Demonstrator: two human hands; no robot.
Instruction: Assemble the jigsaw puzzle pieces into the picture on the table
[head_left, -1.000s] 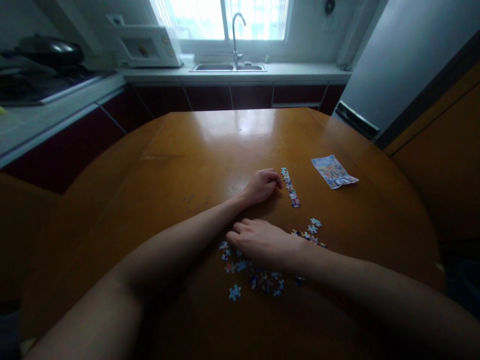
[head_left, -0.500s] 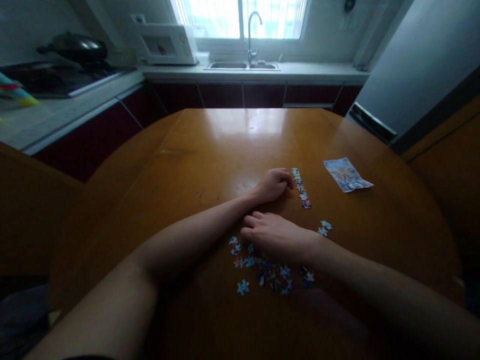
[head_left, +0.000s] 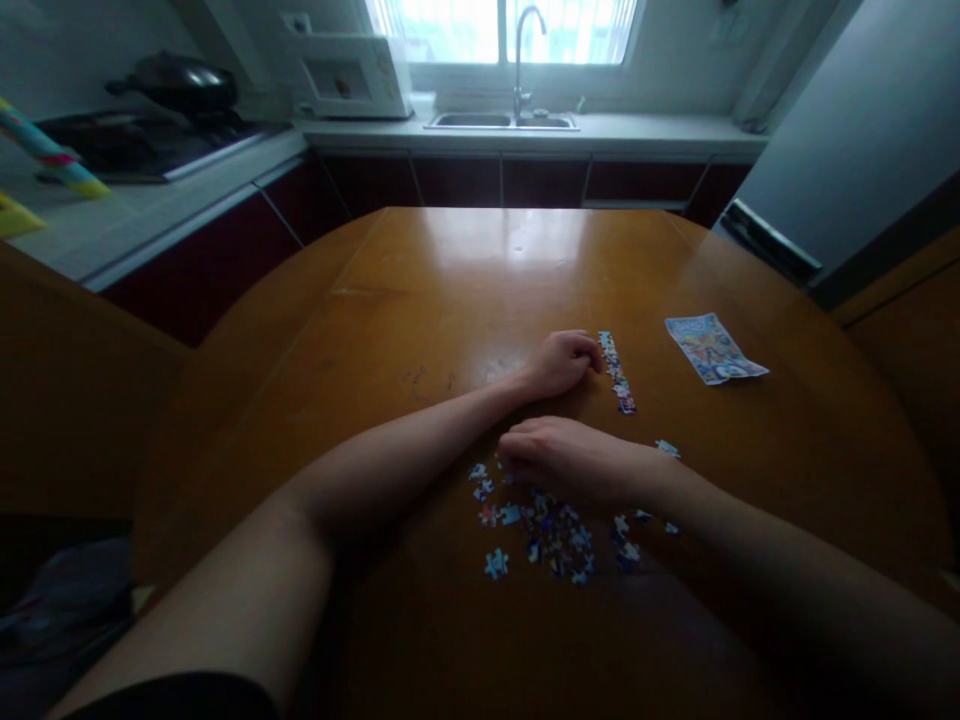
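My left hand (head_left: 562, 362) rests on the round wooden table (head_left: 420, 300) as a loose fist, knuckles against the top end of a short strip of joined puzzle pieces (head_left: 618, 374). My right hand (head_left: 571, 456) lies palm down just below it, fingers curled under at the upper edge of a scatter of loose puzzle pieces (head_left: 551, 535). Whether a piece sits under those fingers is hidden. My forearms cross the near half of the table. A few stray pieces (head_left: 666, 448) lie beside my right wrist.
A printed picture sheet (head_left: 714, 348) lies on the table at the right. Behind the table runs a kitchen counter with a sink and tap (head_left: 517, 118), a white microwave (head_left: 352, 75) and a wok on a hob (head_left: 184, 88). A grey fridge (head_left: 840, 130) stands at the right.
My right hand has drawn back from the loose pieces and its fingers have curled in, uncovering more of the pile. The left hand has stayed by the strip. My head turned slightly left.
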